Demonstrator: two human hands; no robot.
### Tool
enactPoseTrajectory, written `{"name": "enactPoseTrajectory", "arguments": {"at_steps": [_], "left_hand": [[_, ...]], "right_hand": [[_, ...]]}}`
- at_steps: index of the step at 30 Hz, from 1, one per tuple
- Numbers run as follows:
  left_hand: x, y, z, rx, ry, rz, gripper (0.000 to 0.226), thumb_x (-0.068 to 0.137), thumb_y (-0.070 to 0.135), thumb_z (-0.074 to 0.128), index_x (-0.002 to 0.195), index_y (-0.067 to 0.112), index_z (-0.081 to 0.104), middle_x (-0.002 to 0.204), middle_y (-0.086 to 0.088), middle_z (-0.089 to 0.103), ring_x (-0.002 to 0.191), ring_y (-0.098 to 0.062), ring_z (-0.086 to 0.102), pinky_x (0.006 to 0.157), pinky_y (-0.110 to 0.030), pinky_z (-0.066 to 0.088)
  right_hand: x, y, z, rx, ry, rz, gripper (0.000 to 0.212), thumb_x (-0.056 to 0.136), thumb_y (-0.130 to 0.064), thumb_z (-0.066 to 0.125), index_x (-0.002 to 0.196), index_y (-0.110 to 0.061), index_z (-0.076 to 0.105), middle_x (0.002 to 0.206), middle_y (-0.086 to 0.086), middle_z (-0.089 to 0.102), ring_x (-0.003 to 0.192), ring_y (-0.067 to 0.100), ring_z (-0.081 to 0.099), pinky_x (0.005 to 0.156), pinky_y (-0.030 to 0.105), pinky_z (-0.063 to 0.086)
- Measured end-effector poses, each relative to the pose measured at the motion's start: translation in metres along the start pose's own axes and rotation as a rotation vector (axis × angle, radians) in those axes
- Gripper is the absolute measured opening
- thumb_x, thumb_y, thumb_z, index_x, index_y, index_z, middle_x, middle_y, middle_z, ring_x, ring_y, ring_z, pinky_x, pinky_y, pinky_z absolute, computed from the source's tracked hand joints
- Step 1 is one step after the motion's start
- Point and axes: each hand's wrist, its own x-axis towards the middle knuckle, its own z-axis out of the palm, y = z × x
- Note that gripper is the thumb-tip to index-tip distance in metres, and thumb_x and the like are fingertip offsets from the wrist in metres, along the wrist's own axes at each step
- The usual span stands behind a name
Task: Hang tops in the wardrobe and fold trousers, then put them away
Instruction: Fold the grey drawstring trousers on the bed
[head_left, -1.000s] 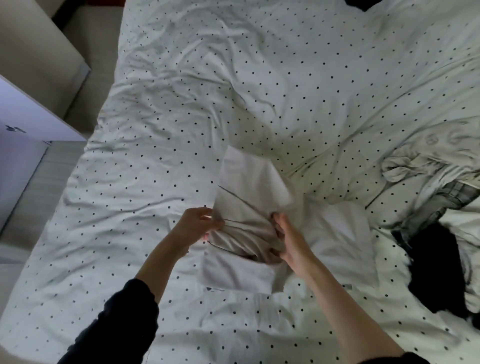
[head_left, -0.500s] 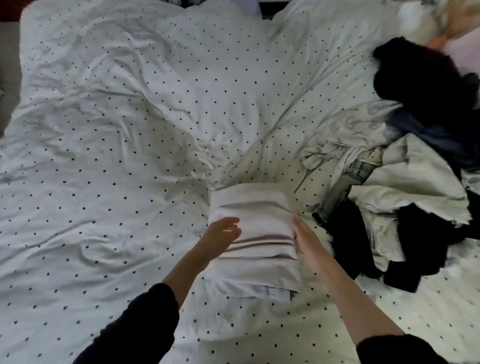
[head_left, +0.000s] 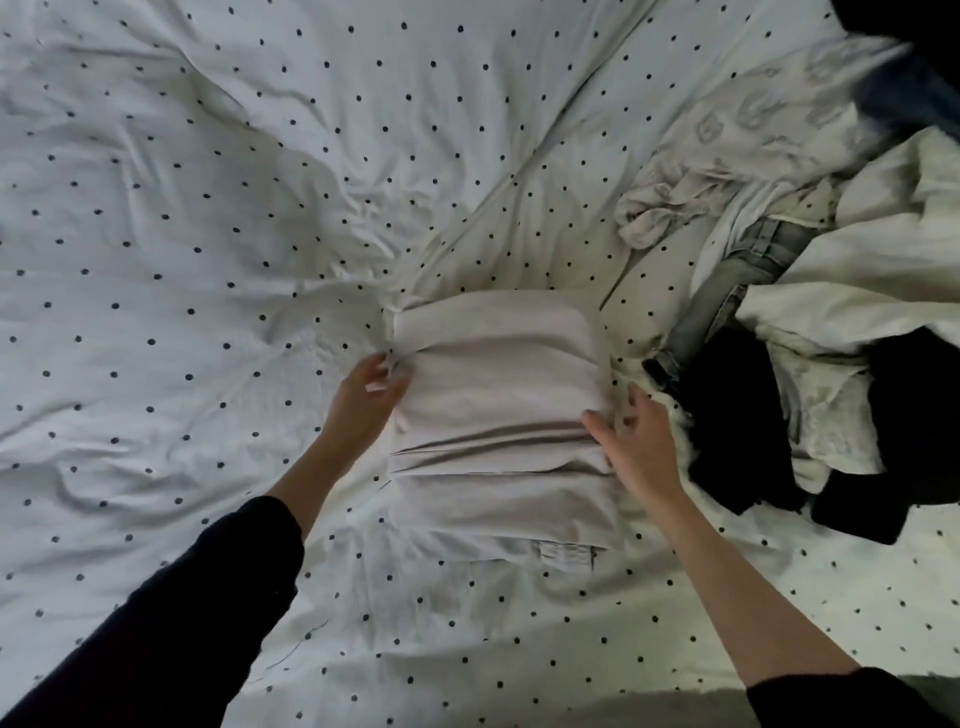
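Folded pale beige trousers lie as a neat rectangle on the dotted white duvet, a waistband tab showing at their near edge. My left hand touches the bundle's left edge with loosely bent fingers. My right hand rests at its right edge, fingers spread and relaxed. Neither hand grips the cloth. Both sleeves are dark.
A heap of unfolded clothes sits on the right of the bed: a cream garment, grey jeans, black items and a pale printed top. The duvet's left half holds only wrinkles.
The trousers went from being held up and folded to lying flat as a bundle. Both hands let go and slid out to its side edges. The view shifted toward the clothes heap.
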Motion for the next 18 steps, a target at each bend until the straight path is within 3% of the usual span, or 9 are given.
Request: {"name": "enactPoseTrajectory", "arguments": {"at_steps": [2, 5, 8, 11, 14, 18], "left_hand": [[0.001, -0.001, -0.003, 0.316, 0.015, 0.292, 0.078, 0.084, 0.032, 0.068, 0.147, 0.016, 0.026, 0.147, -0.014, 0.032, 0.128, -0.029, 0.041, 0.102, -0.040, 0.040], [-0.008, -0.008, 0.005, 0.862, -0.145, 0.633, 0.110, 0.068, 0.071, 0.059, 0.150, 0.031, -0.002, 0.157, -0.012, -0.015, 0.144, -0.035, -0.007, 0.110, -0.060, 0.017], [-0.011, -0.028, 0.033, 1.233, -0.273, 0.546, 0.130, 0.055, 0.082, 0.058, 0.136, 0.038, -0.035, 0.143, -0.009, -0.046, 0.134, -0.037, -0.037, 0.106, -0.068, -0.004], [0.010, -0.042, 0.063, 1.331, -0.222, 0.490, 0.126, 0.066, 0.075, 0.059, 0.134, 0.032, -0.037, 0.145, -0.015, -0.039, 0.136, -0.042, -0.030, 0.105, -0.069, -0.008], [0.043, -0.055, 0.086, 1.376, -0.172, 0.453, 0.109, 0.081, 0.054, 0.056, 0.136, 0.029, -0.035, 0.154, -0.021, -0.016, 0.141, -0.042, -0.014, 0.106, -0.068, -0.008], [0.065, -0.070, 0.096, 1.384, -0.137, 0.483, 0.103, 0.081, 0.050, 0.058, 0.147, 0.029, -0.019, 0.152, -0.022, -0.001, 0.142, -0.039, 0.001, 0.105, -0.068, -0.009]], "right_hand": [[-0.005, -0.010, 0.000, -0.375, 0.097, -0.376, 0.086, 0.079, -0.049, 0.068, 0.146, -0.013, 0.029, 0.149, 0.015, 0.031, 0.137, 0.031, 0.031, 0.109, 0.042, 0.030], [-0.017, -0.017, 0.016, -0.762, 0.031, -0.811, 0.105, 0.064, -0.069, 0.067, 0.148, -0.025, 0.022, 0.156, 0.013, 0.020, 0.142, 0.037, 0.018, 0.107, 0.067, 0.021], [0.000, -0.011, 0.032, -0.995, -0.213, -0.713, 0.129, 0.050, -0.075, 0.070, 0.150, -0.033, 0.001, 0.159, 0.012, -0.004, 0.144, 0.039, -0.006, 0.104, 0.073, 0.005], [0.034, 0.007, 0.044, -1.112, -0.246, -0.540, 0.134, 0.055, -0.075, 0.067, 0.144, -0.032, -0.023, 0.158, 0.011, -0.014, 0.144, 0.036, -0.014, 0.105, 0.070, -0.004], [0.059, 0.019, 0.075, -1.145, -0.250, -0.494, 0.128, 0.058, -0.071, 0.067, 0.150, -0.025, -0.009, 0.157, 0.012, 0.002, 0.144, 0.034, 0.001, 0.107, 0.068, -0.003], [0.071, 0.024, 0.096, -1.128, -0.169, -0.497, 0.117, 0.059, -0.061, 0.071, 0.150, -0.016, 0.015, 0.153, 0.011, 0.021, 0.142, 0.034, 0.014, 0.109, 0.065, 0.003]]}}
